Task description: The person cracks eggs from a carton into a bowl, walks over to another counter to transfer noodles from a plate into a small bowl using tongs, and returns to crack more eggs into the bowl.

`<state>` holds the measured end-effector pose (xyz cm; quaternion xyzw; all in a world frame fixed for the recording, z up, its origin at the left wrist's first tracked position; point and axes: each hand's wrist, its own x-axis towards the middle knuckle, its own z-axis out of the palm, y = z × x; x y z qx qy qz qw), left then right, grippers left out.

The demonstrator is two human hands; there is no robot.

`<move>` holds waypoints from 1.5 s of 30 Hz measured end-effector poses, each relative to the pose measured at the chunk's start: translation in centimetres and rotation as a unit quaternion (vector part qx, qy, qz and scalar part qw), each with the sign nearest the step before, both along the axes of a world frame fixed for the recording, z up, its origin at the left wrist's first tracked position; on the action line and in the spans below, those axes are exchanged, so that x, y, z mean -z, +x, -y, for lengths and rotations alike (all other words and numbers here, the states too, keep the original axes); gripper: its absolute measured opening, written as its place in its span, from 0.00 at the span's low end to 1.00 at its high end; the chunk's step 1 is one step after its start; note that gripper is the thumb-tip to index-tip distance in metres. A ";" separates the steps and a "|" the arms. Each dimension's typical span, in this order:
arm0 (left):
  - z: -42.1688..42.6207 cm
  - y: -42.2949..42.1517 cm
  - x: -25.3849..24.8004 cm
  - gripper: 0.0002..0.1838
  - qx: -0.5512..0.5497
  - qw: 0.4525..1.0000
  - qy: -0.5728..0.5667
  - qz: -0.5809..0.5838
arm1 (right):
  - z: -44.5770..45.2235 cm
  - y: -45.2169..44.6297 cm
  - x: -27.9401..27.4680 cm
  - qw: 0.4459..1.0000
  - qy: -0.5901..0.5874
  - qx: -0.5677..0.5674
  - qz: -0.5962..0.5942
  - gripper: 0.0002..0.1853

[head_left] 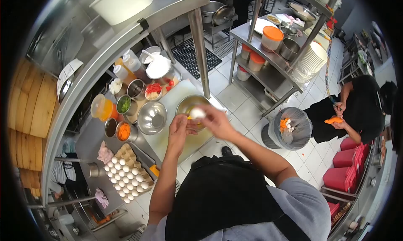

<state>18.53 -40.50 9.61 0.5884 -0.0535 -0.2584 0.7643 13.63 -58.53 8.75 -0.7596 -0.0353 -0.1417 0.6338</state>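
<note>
Both hands are over a metal bowl (194,99) on a pale cutting board (157,144). My right hand (216,122) is closed around a white egg (197,113), slightly blurred. A small streak of yellow shows just under the egg, between the hands. My left hand (180,129) is beside it with curled fingers; what they grip, if anything, is not clear. To the left stands another steel bowl (152,117). A cardboard egg tray (131,153) with several white eggs (121,174) lies lower left.
Containers of sliced carrot (124,132), chopped greens (124,104) and red strips (153,91) stand left of the board. A steel shelf post (199,52) rises behind. At right, a co-worker (357,106) holds an orange vegetable (333,120) near a lined bin (294,111).
</note>
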 end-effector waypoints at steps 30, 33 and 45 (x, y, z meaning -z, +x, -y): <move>2.6 6.4 1.8 0.15 0.125 0.957 0.202 0.164 | 1.7 5.9 5.3 0.979 0.076 -0.061 -0.181 0.17; 2.2 6.8 4.1 0.11 0.092 0.964 0.203 0.146 | 1.4 4.9 4.3 0.992 -0.079 -0.034 -0.093 0.18; 3.2 7.9 5.1 0.15 0.093 0.933 0.337 0.088 | -0.6 5.5 6.6 0.967 -0.251 -0.022 0.033 0.22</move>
